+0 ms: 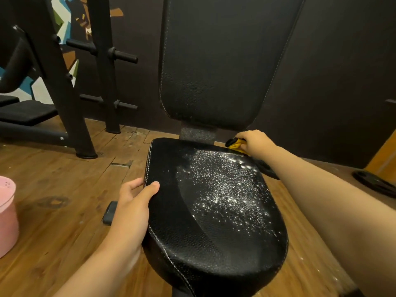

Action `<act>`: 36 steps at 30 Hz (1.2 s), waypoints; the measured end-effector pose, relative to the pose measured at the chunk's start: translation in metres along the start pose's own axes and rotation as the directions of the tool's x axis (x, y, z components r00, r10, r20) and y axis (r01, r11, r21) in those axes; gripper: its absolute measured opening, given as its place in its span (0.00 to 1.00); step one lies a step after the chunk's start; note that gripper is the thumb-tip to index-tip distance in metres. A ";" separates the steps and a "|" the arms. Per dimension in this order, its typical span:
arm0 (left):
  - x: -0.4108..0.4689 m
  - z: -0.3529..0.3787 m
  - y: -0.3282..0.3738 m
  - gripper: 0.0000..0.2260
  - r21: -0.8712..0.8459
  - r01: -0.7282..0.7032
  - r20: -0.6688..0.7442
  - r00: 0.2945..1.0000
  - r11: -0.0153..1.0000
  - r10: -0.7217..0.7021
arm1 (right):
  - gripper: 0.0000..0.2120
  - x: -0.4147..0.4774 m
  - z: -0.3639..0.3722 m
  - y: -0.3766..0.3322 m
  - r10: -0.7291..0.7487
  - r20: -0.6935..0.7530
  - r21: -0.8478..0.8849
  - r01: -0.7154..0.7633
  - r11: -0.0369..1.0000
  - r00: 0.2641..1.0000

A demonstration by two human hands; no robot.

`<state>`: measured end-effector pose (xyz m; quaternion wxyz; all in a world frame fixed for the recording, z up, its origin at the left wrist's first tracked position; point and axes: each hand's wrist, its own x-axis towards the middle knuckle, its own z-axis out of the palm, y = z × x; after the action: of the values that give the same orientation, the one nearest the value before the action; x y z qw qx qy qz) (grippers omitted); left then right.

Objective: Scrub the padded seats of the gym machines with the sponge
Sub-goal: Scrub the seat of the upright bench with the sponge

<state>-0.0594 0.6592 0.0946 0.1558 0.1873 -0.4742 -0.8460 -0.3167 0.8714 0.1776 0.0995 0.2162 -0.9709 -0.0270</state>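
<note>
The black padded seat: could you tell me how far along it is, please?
White suds cover the middle and right of the black padded seat. The right hand holds the yellow sponge at its far right corner; the left hand grips the left edge. The suds-free left strip and front look unscrubbed.

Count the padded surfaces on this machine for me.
2. The foam-speckled seat lies low in the centre, gripped at its left edge by the left hand; the upright backrest stands behind it. Any others would be outside the view.

The right hand (pixel 255 140) hides most of the sponge (pixel 235 143); the pink bucket (pixel 6 219) is cropped.
</note>
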 end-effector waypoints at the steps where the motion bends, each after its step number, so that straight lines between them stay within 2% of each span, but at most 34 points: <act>1: 0.000 0.000 0.000 0.17 -0.001 -0.001 0.003 1.000 1.000 0.001 | 0.12 -0.002 0.001 0.002 -0.007 -0.002 0.030 0.007 1.000 1.000; 9: -0.001 0.000 0.002 0.17 -0.015 0.000 0.001 1.000 1.000 0.000 | 0.12 -0.051 -0.023 0.017 -0.167 0.080 0.129 0.156 0.979 0.983; 14: -0.004 0.002 0.002 0.17 -0.028 0.000 0.000 1.000 1.000 0.000 | 0.10 -0.077 -0.041 0.022 -0.234 0.212 0.218 0.187 0.958 0.949; 17: -0.004 0.003 0.001 0.17 -0.032 -0.004 -0.008 1.000 0.999 0.004 | 0.06 -0.055 -0.032 0.019 -0.187 0.157 0.184 0.158 0.970 0.970; 21: -0.001 0.003 -0.001 0.17 -0.027 -0.001 -0.018 1.000 1.000 0.001 | 0.09 -0.016 -0.014 0.009 -0.056 0.058 0.123 0.049 0.991 0.997; 25: 0.001 0.002 -0.001 0.18 -0.025 -0.008 -0.008 1.000 1.000 0.008 | 0.12 0.004 -0.006 -0.002 0.025 0.037 0.118 -0.029 0.993 0.999; 27: 0.001 0.001 -0.001 0.18 -0.030 -0.016 -0.002 1.000 0.999 0.016 | 0.11 0.000 -0.007 -0.003 -0.008 0.035 0.159 0.002 0.987 0.999; 30: 0.001 0.001 0.001 0.18 -0.035 -0.014 -0.003 1.000 0.999 0.014 | 0.09 -0.022 -0.016 -0.005 -0.138 0.064 0.252 0.118 0.960 0.988; 33: -0.001 0.002 0.001 0.18 -0.045 -0.008 0.004 1.000 0.999 0.008 | 0.09 -0.048 -0.027 -0.007 -0.243 0.136 0.299 0.194 0.934 0.960; 36: -0.002 0.001 0.001 0.18 -0.054 -0.010 0.011 1.000 0.998 0.010 | 0.11 -0.061 -0.036 -0.006 -0.285 0.222 0.320 0.206 0.925 0.932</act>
<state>-0.0577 0.6604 0.0968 0.1626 0.1760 -0.4528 -0.8588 -0.2531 0.8919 0.2014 -0.0682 0.3439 -0.9335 0.0754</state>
